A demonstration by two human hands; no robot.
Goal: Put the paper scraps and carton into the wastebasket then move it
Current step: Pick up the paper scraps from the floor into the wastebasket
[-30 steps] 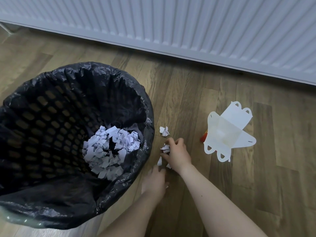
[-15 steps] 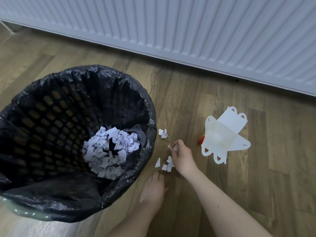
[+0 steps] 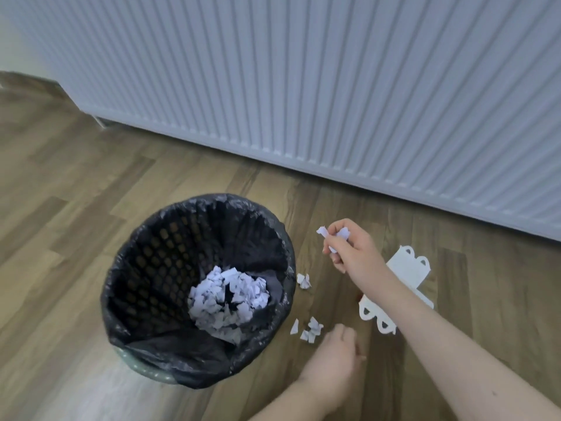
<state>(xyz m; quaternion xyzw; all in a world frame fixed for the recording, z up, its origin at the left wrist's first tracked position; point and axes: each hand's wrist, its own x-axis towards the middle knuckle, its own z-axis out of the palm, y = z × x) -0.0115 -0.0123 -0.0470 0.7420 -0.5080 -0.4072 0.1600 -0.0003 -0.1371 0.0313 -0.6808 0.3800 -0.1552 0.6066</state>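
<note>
The scrap-gathering step is in hand. The right hand [image 3: 349, 247] is raised at about 2 o'clock from the wastebasket [image 3: 127, 302], fingers pinched shut on a few white paper scraps [image 3: 323, 231] that poke out between them. It is not yet over the opening — the rim lies to its left, at about 8 o'clock from the hand.

The left hand [image 3: 337, 357] is low near the floor [image 3: 76, 177] at about 4 o'clock from the basket, fingers loosely curled; whether it holds anything I cannot tell. Just beside it, toward 10 o'clock, lies a small cluster of scraps [image 3: 309, 328], and another little clump [image 3: 304, 281] lies close by the basket's rim at 3 o'clock. A heap of scraps [image 3: 227, 299] is already inside the black liner.

The flattened white carton [image 3: 406, 265] lies on the floor at 3 o'clock, partly under the right forearm.

Next, I judge, the right hand needs to swing left over the opening and release — then both floor clusters and the carton remain.
</note>
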